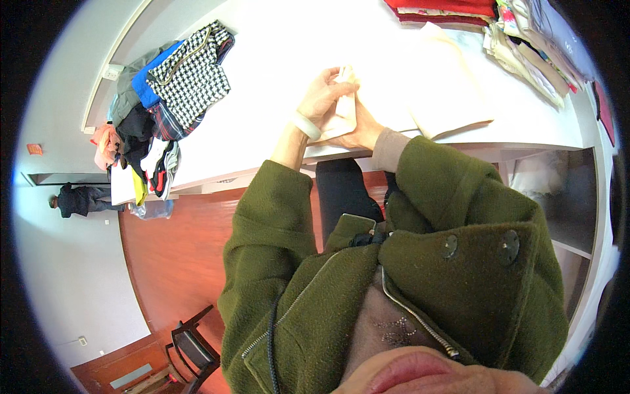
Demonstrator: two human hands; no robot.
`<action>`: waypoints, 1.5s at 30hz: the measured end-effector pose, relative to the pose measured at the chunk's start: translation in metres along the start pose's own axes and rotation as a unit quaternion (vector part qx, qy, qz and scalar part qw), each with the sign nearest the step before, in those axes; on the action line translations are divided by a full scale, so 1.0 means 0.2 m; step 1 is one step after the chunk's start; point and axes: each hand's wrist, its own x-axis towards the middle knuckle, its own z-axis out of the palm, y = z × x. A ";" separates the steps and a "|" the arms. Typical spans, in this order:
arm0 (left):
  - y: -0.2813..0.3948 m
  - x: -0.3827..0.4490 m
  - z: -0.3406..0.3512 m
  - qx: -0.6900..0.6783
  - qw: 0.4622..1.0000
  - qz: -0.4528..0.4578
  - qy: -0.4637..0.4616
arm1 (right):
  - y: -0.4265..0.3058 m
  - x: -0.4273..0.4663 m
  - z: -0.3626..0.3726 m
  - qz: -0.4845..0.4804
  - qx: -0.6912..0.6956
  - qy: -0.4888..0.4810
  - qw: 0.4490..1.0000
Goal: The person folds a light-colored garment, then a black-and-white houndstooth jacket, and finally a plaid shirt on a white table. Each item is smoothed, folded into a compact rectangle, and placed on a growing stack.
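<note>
My left hand [323, 101], with a pale bangle at the wrist, pinches a cream cloth [346, 115] between thumb and fingers at the front edge of the white table [275, 143]. Behind and below that cloth is my right hand [366, 125], holding it from the other side; part of its fingers is hidden. The cloth looks folded into a narrow piece, and bright glare blurs its upper end. Just to the right, a larger cream cloth [450, 93] lies flat, one corner near the table's front edge.
A heap of clothes with a black-and-white houndstooth garment [189, 74] covers the table's left end. Folded red fabrics [443, 12] and a stack of light fabrics [531, 64] lie at far right. A chair [192, 349] stands lower left; another person [83, 199] is far left.
</note>
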 end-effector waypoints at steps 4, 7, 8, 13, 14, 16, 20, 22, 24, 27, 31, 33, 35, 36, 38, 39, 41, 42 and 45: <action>0.03 0.00 -0.01 -0.017 0.999 -0.040 0.007 | -0.14 -0.04 -0.01 0.134 -0.234 -0.082 0.960; 0.03 0.01 -0.01 0.004 0.999 -0.024 0.020 | -0.24 -0.06 -0.01 0.172 -0.317 -0.117 0.925; 0.02 0.01 -0.01 0.008 1.000 -0.021 0.018 | -0.26 -0.05 -0.01 0.183 -0.334 -0.130 0.916; -0.02 0.01 -0.03 -0.034 0.999 -0.001 0.006 | -0.36 -0.07 -0.03 0.193 -0.393 -0.141 0.888; -0.04 0.01 -0.03 -0.048 0.999 -0.001 0.010 | -0.38 -0.09 -0.03 0.186 -0.405 -0.130 0.886; -0.07 0.02 -0.04 -0.078 0.997 -0.001 0.014 | -0.42 -0.16 -0.03 0.133 -0.426 -0.078 0.891; -0.19 0.02 0.02 0.048 0.989 0.106 0.094 | -0.48 -0.28 -0.04 0.095 -0.448 -0.071 0.886; -0.23 0.02 0.06 0.289 0.914 0.231 0.169 | -0.51 -0.34 -0.05 0.058 -0.504 -0.080 0.858; -0.26 0.02 0.09 0.416 0.851 0.251 0.198 | -0.56 -0.38 -0.07 0.068 -0.509 -0.108 0.851; -0.28 0.02 0.12 0.569 0.721 0.336 0.206 | -0.68 -0.42 -0.16 0.041 -0.413 -0.112 0.903; -0.29 0.01 0.15 0.625 0.702 0.295 0.173 | -0.86 -0.49 -0.34 0.196 -0.259 0.024 0.946; -0.30 0.02 0.15 0.639 0.697 0.280 0.165 | -0.91 -0.54 -0.44 0.185 -0.240 0.214 0.929; -0.31 0.03 0.15 0.638 0.705 0.268 0.156 | -0.88 -0.54 -0.64 0.043 -0.433 0.299 0.849; -0.31 0.03 0.15 0.636 0.708 0.267 0.153 | -0.85 -0.55 -0.73 0.080 -0.495 0.304 0.810; -0.32 0.03 0.15 0.646 0.703 0.256 0.153 | -0.78 -0.59 -0.88 0.152 -0.605 0.301 0.721; -0.32 0.03 0.15 0.652 0.699 0.250 0.154 | -0.74 -0.62 -0.92 0.162 -0.574 0.283 0.751; -0.32 0.03 0.15 0.645 0.703 0.253 0.159 | -0.68 -0.66 -0.97 0.279 -0.485 0.264 0.785; -0.33 0.02 0.15 0.645 0.708 0.241 0.157 | -0.66 -0.68 -0.98 0.270 -0.482 0.265 0.790; -0.33 0.02 0.16 0.643 0.711 0.228 0.171 | -0.66 -0.70 -1.00 0.284 -0.413 0.282 0.818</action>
